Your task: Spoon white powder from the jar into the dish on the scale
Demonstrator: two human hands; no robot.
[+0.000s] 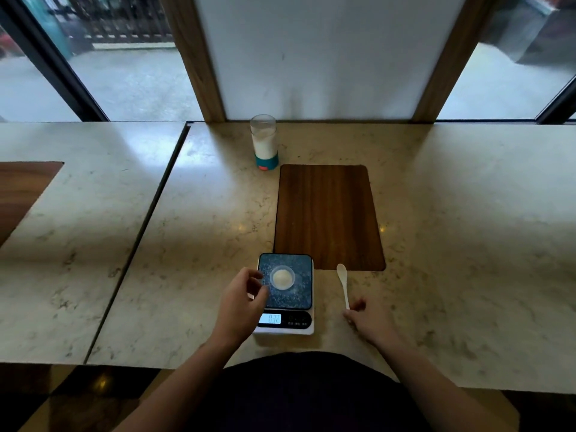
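A clear jar [263, 141] with white powder and a teal base stands at the back of the table, with no lid on it. Near me sits a white scale [285, 328] with a dark speckled platform and a lit display. On the platform rests a small clear dish [282, 277] holding white powder. My left hand [241, 302] hovers at the scale's left edge, fingers spread next to the dish, holding nothing. A white plastic spoon [343, 283] lies on the table right of the scale. My right hand [367, 321] touches the end of its handle with loosely curled fingers.
A dark wooden inlay [328, 216] fills the tabletop behind the scale. A seam [146, 219] splits this marble table from another on the left. A white pillar with wooden edges and windows stand behind the table.
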